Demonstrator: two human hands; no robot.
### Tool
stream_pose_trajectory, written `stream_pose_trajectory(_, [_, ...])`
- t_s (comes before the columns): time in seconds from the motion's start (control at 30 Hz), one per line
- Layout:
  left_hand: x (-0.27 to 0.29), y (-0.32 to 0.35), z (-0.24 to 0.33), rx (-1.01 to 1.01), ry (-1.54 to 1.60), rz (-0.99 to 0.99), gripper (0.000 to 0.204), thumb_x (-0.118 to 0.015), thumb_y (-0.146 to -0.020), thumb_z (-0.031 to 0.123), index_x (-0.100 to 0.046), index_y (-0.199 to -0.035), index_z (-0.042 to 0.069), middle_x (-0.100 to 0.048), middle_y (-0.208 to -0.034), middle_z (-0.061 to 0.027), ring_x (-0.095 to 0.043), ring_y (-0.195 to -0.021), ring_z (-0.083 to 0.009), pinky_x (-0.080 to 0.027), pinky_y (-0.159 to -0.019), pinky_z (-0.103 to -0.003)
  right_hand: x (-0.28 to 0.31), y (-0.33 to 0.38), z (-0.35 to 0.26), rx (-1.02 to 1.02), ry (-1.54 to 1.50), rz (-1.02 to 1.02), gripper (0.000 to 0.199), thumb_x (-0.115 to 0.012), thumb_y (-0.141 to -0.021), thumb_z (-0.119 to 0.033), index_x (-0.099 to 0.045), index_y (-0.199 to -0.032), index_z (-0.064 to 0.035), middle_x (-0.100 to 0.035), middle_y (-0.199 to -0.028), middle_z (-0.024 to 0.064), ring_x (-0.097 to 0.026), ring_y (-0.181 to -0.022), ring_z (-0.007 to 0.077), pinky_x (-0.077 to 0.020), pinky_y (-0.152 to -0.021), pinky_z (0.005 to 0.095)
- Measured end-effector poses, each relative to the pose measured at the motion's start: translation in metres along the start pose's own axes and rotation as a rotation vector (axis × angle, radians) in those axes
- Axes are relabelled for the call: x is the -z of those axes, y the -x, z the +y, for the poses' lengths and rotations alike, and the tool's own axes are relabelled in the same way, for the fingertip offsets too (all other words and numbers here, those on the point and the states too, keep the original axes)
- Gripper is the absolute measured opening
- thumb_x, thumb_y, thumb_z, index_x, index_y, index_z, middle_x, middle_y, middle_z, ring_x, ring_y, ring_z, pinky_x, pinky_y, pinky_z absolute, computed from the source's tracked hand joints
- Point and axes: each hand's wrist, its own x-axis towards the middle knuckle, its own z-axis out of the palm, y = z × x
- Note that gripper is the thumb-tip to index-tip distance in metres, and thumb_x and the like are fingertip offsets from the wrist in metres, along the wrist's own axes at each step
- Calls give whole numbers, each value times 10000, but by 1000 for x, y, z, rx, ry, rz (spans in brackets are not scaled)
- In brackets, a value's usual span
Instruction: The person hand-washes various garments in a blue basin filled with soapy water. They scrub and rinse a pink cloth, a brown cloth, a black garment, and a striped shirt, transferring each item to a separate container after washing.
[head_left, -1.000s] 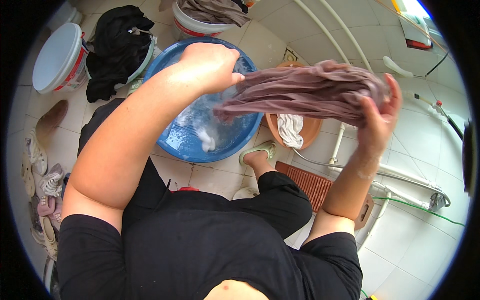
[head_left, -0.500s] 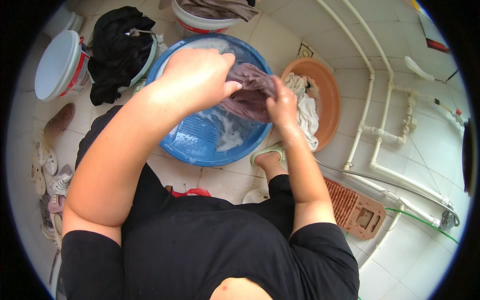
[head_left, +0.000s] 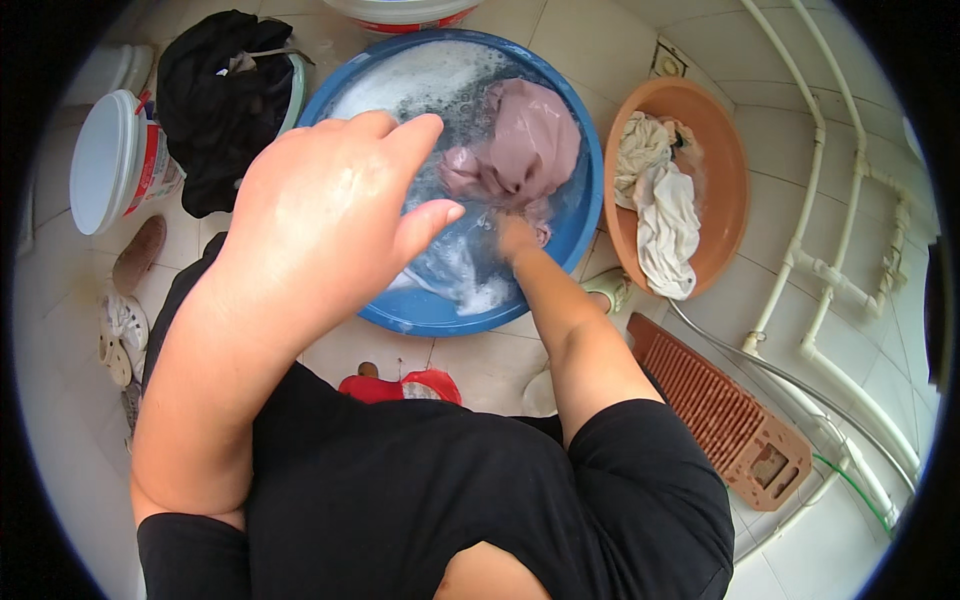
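A wide blue basin (head_left: 592,190) holds sudsy water with white foam. In its right half floats a mauve piece of cloth (head_left: 535,140), bunched up and ballooning above the surface. My right hand (head_left: 517,238) is low in the water at the near end of this cloth, closed on a fold of it; its fingertips are blurred and partly under water. Above the basin's left side my left hand (head_left: 335,205) is raised with nothing in it, thumb and forefinger apart. It covers part of the basin.
To the right, an orange basin (head_left: 730,200) holds pale wet cloths (head_left: 668,225). A brown washboard (head_left: 720,415) lies near wall pipes (head_left: 800,240). Black clothes (head_left: 225,110) heap over a tub at far left, beside a white bucket (head_left: 105,165). Several shoes (head_left: 125,325) line the left wall.
My left hand has let go of the mauve cloth and come up toward me. My right hand has lowered the cloth into the water. The view has shifted, with the basins now higher.
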Motion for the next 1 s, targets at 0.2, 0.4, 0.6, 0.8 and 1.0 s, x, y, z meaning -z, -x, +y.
stream_pose_trajectory(0.2, [-1,-1,1,59,-34,-149,412,-670,-726,260,-554,-1050,35,-589,-847,-124,-582,-792,-303,-468,-677,-375,-1,-25,2,-189,60,-153,339,-481,-804,-131,-560,-1126,-58,-548,-1130,171,-535,-1044,322,-428,-884,394])
stream_pose_trajectory(0.4, [2,0,6,67,-29,-225,442,-633,-762,296,-545,-1113,41,-603,-884,-155,-584,-838,-330,-470,-705,-387,-6,29,-6,-42,250,104,364,-496,-796,-157,-543,-1135,-34,-561,-1122,187,-552,-1028,335,-440,-874,387])
stream_pose_trajectory(0.6, [3,10,10,8,-30,-214,481,-631,-769,325,-524,-1155,58,-609,-929,-151,-589,-870,-325,-475,-723,-397,54,106,-35,180,-262,9,361,-629,-701,-144,-575,-1042,-38,-615,-1001,193,-584,-959,320,-452,-830,381])
stream_pose_trajectory(0.8, [-3,12,-4,5,-15,-434,595,-712,-700,327,-501,-1201,86,-596,-1048,-150,-565,-989,-306,-462,-814,-394,215,234,-76,266,-785,354,421,-707,-627,-117,-549,-1007,-27,-598,-860,63,-558,-786,136,-471,-695,277])
stream_pose_trajectory(1.0, [-14,17,13,-18,-74,-650,995,-822,-540,363,-315,-1348,79,-500,-1215,-159,-518,-1087,-310,-444,-885,-378,321,334,-118,607,-1349,572,280,-686,-744,-68,-542,-964,29,-620,-912,96,-599,-810,144,-493,-765,276])
